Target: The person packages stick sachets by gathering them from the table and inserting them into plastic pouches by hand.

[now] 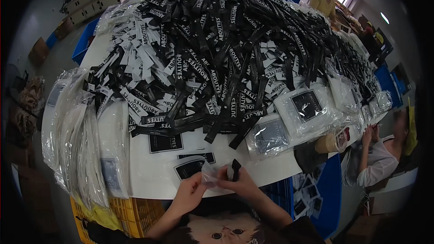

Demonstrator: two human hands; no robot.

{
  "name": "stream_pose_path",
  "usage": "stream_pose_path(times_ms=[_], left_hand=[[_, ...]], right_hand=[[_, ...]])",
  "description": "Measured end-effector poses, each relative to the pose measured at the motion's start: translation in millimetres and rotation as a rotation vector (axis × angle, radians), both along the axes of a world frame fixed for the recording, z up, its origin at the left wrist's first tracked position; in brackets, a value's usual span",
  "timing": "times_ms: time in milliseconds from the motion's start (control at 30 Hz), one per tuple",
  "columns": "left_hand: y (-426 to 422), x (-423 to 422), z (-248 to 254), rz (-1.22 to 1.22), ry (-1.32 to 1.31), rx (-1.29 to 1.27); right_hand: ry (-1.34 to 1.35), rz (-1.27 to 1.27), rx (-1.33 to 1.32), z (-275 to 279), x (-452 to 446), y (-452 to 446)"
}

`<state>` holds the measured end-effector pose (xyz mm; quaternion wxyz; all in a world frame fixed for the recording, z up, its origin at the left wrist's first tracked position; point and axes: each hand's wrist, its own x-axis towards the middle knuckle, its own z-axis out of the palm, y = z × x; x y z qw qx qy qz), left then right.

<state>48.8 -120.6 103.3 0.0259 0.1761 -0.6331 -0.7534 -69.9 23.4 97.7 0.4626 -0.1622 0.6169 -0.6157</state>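
Observation:
Between my hands, at the table's front edge, is a small translucent plastic bag (209,175). My left hand (189,194) is closed, pinching the bag's left side. My right hand (242,184) is closed too, with a short black strip (236,168) sticking up from its fingers; the bag's right side meets these fingers. Just beyond my left hand lie black-printed bags (187,168) on the white tabletop. A larger printed bag (166,143) lies farther back, partly under the heap.
A big heap of black and white strips marked ABOUTYES (217,58) covers the table (153,183). Stacked plastic packs (77,140) stand left, more packs (307,106) right. A yellow crate (135,214) and blue bin (332,194) flank me. Other people (382,160) sit and stand right.

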Motion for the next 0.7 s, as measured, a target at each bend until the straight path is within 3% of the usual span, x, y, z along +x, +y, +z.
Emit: stream_pose_path(times_ms=[33, 100, 133, 167, 233, 333, 367, 433, 467, 533, 667, 700], left_hand=[[2, 1, -3, 0.026, -0.009, -0.154], [11, -3, -3, 0.078, -0.003, -0.205], [14, -4, -3, 0.133, 0.005, -0.259], [13, -5, -2, 0.131, 0.005, -0.257], [9, -7, 2, 0.057, 0.112, -0.827], [8, -6, 10, 0.04, 0.063, -0.827], [8, -5, 10, 0.04, 0.062, -0.826], [7, -5, 11, 0.08, 0.0, -0.83], [6, -9, 15, 0.077, 0.002, -0.832], [6, -18, 34, 0.511, 0.305, -1.056], [4, -7, 25, 0.019, 0.594, -0.956], [11, -13, 29, 0.044, 0.548, -0.949]], right_hand=[[0.0, 0.001, 0.001, 3, 8, -5], [0.667, -0.243, -0.019, 8, 30, -15], [0.822, -0.166, -0.045, 4, 33, -12], [0.822, -0.166, -0.043, 3, 31, -11], [1.02, 0.036, -0.025, 3, 26, -12], [1.149, -0.108, -0.095, -3, 18, -6], [1.149, -0.107, -0.094, 2, 17, -4], [0.808, -0.098, 0.034, 16, 12, -2], [0.808, -0.103, 0.034, 16, 9, -3], [0.394, -0.144, -0.158, 14, 8, -1], [0.078, -0.058, -0.182, 21, 15, 8], [0.046, -0.146, -0.242, 18, 16, 9]])
